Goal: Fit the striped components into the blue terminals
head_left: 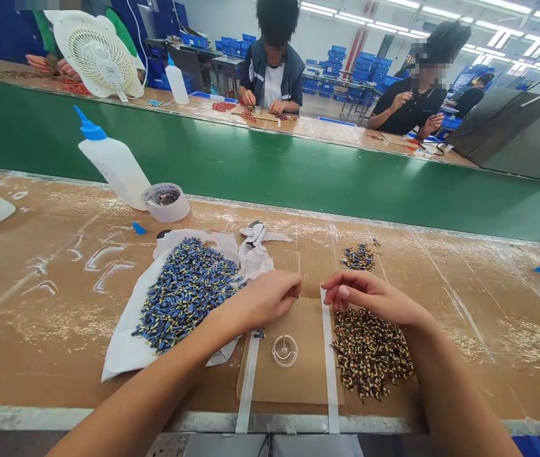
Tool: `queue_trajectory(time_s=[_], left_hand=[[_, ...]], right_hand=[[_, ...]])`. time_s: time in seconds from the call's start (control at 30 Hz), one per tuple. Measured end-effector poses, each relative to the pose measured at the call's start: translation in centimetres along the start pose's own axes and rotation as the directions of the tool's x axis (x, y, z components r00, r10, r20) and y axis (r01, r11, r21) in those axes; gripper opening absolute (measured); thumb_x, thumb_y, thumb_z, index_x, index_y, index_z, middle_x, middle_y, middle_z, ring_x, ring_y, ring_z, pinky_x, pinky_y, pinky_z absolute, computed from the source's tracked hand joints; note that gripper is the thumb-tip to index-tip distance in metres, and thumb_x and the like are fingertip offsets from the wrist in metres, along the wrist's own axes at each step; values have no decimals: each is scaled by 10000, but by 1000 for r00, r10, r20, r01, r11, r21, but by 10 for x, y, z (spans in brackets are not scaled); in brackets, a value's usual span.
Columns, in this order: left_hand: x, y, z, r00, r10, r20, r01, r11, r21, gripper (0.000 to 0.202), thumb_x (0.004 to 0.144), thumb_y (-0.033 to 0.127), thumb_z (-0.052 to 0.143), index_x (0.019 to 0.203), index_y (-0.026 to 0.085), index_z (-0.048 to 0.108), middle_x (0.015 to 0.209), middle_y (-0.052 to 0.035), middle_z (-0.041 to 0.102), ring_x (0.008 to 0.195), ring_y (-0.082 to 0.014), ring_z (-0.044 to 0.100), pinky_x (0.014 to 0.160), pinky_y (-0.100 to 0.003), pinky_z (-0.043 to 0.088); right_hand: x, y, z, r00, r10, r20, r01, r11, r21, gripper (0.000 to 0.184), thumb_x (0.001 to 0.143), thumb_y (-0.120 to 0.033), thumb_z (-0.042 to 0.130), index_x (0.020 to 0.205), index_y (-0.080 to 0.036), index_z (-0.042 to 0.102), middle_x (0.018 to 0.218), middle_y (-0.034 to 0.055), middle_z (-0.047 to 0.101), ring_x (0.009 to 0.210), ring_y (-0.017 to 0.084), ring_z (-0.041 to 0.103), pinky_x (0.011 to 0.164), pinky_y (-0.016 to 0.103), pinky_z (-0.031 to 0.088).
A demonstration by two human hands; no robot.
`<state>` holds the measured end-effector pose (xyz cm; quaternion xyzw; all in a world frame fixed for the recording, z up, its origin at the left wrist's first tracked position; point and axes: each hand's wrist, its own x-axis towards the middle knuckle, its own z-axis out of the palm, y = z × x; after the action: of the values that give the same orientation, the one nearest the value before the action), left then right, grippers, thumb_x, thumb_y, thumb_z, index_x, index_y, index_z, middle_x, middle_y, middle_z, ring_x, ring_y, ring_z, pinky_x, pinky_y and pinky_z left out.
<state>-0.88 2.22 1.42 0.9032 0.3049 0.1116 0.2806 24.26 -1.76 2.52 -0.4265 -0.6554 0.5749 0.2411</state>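
Note:
My left hand (274, 295) is closed, its fingertips pinched above the cardboard pad (293, 387); whatever it may hold is too small to make out. Opposite it, my right hand (370, 297) has its fingers loosely bent and apart, over the top of a pile of small black, yellow and red pieces (370, 355). Beneath my hands on the pad stands a small clear round dish (284, 351) with a thin upright pin. Left of it, a heap of small blue and yellow pieces (184, 292) lies on white paper (124, 349), partly behind my left forearm.
White tape strips (330, 368) hold the pad. A tape roll (168, 203) and a blue-tipped squeeze bottle (112, 162) stand at the back left. A smaller pile of blue pieces (358, 257) lies behind my right hand. Across the green belt (232, 171), several people sit working.

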Motion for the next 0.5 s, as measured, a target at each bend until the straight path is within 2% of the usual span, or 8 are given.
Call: queue_trajectory(time_s=[0.1, 0.23, 0.43, 0.5], left_hand=[[-5, -4, 5, 1000, -14, 4, 14, 996, -83, 154, 780, 49, 465, 799, 169, 560, 769, -7, 591, 728, -140, 518, 656, -251, 371], [-13, -9, 4, 997, -73, 0, 73, 992, -102, 155, 790, 55, 496, 798, 159, 610, 795, -20, 597, 759, -145, 535, 682, -257, 386], [-15, -13, 7, 994, -97, 44, 100, 993, -71, 185, 819, 39, 481, 848, 145, 630, 861, -49, 613, 838, -171, 561, 749, -282, 417], [-14, -14, 10, 992, -119, 38, 122, 991, -62, 186, 817, 36, 481, 847, 143, 630, 866, -52, 610, 846, -176, 560, 766, -294, 422]], right_hand=[[0, 6, 4, 999, 22, -31, -20, 998, 60, 264, 936, -383, 508, 1088, -192, 608, 962, 59, 683, 829, 127, 620, 774, 299, 495], [1, 5, 10, 997, 67, -22, -65, 995, 73, 257, 931, -383, 521, 1084, -197, 612, 980, 68, 686, 900, 149, 621, 825, 328, 482], [4, -2, 35, 988, 37, 152, -52, 994, 93, 227, 935, -355, 525, 1082, -217, 629, 959, 47, 678, 877, 144, 611, 769, 293, 473], [7, -3, 50, 988, 26, 152, -33, 998, 46, 207, 922, -353, 550, 1045, -216, 644, 927, 37, 667, 838, 143, 599, 745, 288, 470]])
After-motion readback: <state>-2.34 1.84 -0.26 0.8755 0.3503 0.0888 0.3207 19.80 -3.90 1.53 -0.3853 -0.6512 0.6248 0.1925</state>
